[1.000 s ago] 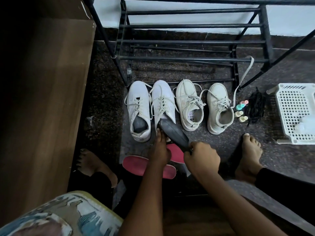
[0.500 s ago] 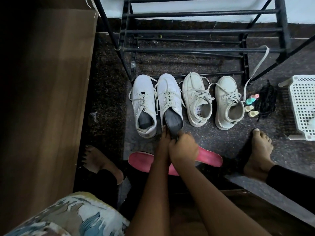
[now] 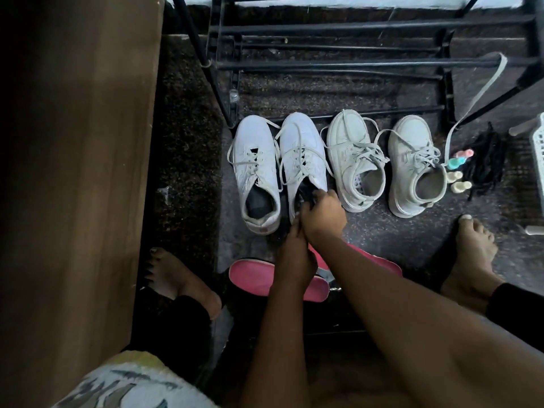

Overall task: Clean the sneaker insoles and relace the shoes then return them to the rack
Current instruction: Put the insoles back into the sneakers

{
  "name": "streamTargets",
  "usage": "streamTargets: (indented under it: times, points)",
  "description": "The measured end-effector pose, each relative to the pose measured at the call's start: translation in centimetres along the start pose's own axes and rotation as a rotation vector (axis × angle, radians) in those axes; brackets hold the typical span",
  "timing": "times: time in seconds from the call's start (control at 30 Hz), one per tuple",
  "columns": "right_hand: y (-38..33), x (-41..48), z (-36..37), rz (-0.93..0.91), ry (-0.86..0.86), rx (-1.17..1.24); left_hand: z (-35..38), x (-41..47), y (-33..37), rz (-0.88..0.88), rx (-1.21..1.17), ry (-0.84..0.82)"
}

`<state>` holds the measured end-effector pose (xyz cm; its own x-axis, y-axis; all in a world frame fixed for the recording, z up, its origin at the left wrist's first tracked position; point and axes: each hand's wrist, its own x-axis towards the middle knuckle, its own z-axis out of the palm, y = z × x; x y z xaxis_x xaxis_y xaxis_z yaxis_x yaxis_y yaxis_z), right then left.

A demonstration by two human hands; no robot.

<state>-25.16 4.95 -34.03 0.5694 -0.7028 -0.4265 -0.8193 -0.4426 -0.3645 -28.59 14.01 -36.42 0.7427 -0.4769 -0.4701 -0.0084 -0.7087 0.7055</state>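
Arms stretched forward; right hand (image 3: 322, 214) fingers curled (pinching), overlapping left hand (image 3: 295, 251).

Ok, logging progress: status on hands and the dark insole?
Right hand grips dark insole, partly in second sneaker. Left hand at its heel, grip hidden. Pink insoles on floor under forearms.

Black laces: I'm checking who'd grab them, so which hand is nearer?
Right. The right hand is at the opening of the second shoe, left of the laces; the left hand sits lower and farther left.
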Motion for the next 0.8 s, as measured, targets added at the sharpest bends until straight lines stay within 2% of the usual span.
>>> streamTargets:
  times: [0.1, 0.23, 0.33, 0.43, 0.57, 0.6, 0.7, 0.73, 0.8]
  points:
    - [-1.0, 1.6, 1.1, -0.002, 0.019, 0.025, 0.0, -0.2, -0.6, 0.072, -0.014, 0.015]
    - [-1.6, 2.9, 2.5, 0.012, 0.056, 0.046, -0.8, -0.3, -0.3, 0.052, 0.034, 0.016]
    - [-1.1, 3.3, 2.8, -0.043, 0.039, 0.005, -1.0, -0.4, -0.2, 0.05, 0.056, -0.015]
    - [0.7, 3.4, 1.8, -0.203, -0.021, -0.018, -0.9, -0.6, -0.1, 0.046, 0.082, -0.055]
    - [4.0, 0.8, -1.0, -0.502, 0.07, -0.066, -1.1, -0.6, 0.5, 0.017, 0.125, -0.099]
    - [4.4, 0.1, -1.6, -0.594, 0.042, -0.102, -1.1, -0.5, 0.6, 0.017, 0.127, -0.099]
    - [4.6, -0.9, -2.4, -0.748, -0.302, -0.349, -1.3, -0.3, 0.6, 0.001, 0.089, -0.097]
    - [4.5, -0.9, -2.5, -0.749, -0.36, -0.408, -1.3, -0.2, 0.6, -0.006, 0.087, -0.097]
    - [4.0, -0.3, -2.5, -0.729, -0.368, -0.486, -1.5, -0.1, 0.6, -0.003, 0.098, -0.092]
